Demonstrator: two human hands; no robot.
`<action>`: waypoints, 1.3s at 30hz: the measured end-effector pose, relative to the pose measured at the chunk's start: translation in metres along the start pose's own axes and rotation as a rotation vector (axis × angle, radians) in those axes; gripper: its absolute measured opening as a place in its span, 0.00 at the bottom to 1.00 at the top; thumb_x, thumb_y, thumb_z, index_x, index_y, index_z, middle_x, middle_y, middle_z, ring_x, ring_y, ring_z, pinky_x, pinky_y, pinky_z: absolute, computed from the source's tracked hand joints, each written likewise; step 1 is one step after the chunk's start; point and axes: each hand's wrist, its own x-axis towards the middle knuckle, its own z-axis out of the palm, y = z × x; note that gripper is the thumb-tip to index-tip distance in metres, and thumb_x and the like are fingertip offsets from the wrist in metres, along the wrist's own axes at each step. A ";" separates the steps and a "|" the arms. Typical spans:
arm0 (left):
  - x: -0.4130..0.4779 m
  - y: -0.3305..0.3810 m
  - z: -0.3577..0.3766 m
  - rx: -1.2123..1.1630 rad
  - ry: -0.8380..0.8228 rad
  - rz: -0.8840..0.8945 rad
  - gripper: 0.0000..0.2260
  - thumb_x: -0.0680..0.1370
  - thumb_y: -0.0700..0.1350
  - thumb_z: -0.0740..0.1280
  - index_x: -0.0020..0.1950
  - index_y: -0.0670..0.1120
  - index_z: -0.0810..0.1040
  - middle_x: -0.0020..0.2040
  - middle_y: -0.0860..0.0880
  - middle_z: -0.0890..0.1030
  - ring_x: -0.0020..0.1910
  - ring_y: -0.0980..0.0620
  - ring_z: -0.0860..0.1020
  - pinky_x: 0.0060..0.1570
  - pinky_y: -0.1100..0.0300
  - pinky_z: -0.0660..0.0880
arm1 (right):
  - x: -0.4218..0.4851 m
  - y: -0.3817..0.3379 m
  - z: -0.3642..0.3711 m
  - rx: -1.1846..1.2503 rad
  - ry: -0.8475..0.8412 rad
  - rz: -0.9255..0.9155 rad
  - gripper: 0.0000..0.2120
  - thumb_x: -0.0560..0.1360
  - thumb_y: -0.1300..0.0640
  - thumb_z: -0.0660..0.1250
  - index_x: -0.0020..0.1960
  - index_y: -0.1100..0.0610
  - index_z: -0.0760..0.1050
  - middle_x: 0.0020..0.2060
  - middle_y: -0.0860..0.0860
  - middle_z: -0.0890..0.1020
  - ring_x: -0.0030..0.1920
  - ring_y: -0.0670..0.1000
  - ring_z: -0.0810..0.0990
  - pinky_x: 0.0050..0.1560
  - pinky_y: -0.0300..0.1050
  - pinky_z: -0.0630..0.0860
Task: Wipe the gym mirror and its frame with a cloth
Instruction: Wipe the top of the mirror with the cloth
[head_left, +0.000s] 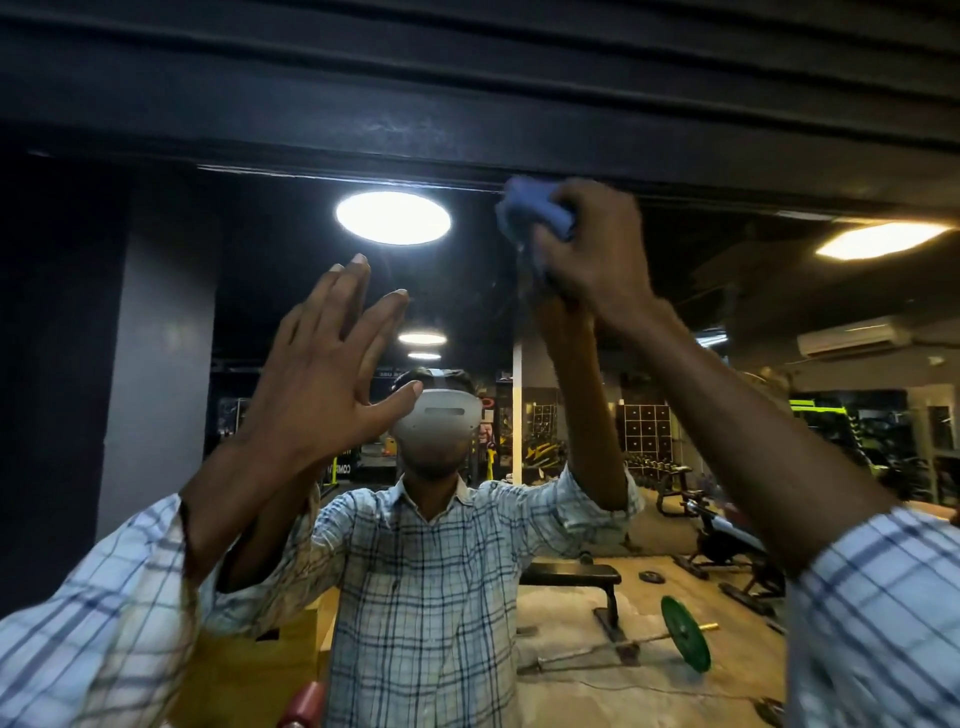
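The gym mirror (727, 291) fills the view in front of me, and its dark top frame (467, 171) runs across just above. High at that top edge, my right hand (592, 249) grips a bunched blue cloth (530, 210), which is pressed where glass meets frame. My left hand (322, 358) is raised lower and to the left, fingers straight and spread, palm toward the glass; whether it touches the glass I cannot tell. The mirror reflects a person in a checked shirt with both arms raised.
A dark wall panel (62, 364) borders the mirror on the left. The reflection shows the gym behind me: a black bench (571, 574), a barbell with a green plate (685, 634) on the floor, a dumbbell rack (654, 462) and ceiling lights (393, 217).
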 end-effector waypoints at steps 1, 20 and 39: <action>0.000 0.000 0.000 0.002 -0.003 -0.001 0.40 0.75 0.69 0.62 0.84 0.55 0.58 0.86 0.47 0.46 0.84 0.44 0.46 0.78 0.38 0.57 | 0.003 0.004 -0.002 0.015 0.101 0.124 0.09 0.76 0.55 0.71 0.54 0.58 0.79 0.48 0.51 0.81 0.44 0.40 0.78 0.51 0.40 0.78; -0.012 -0.015 -0.005 0.015 -0.022 -0.022 0.42 0.74 0.69 0.63 0.84 0.55 0.55 0.85 0.46 0.46 0.84 0.44 0.47 0.79 0.40 0.54 | -0.081 -0.017 -0.008 0.040 0.028 0.234 0.10 0.77 0.57 0.70 0.57 0.55 0.77 0.49 0.47 0.77 0.45 0.39 0.75 0.53 0.40 0.78; -0.016 -0.021 -0.006 -0.003 -0.026 0.003 0.41 0.75 0.67 0.63 0.84 0.53 0.58 0.85 0.44 0.47 0.84 0.42 0.48 0.78 0.39 0.55 | -0.151 -0.051 0.007 0.060 -0.282 0.071 0.10 0.76 0.50 0.67 0.55 0.53 0.75 0.48 0.46 0.77 0.47 0.41 0.75 0.48 0.32 0.73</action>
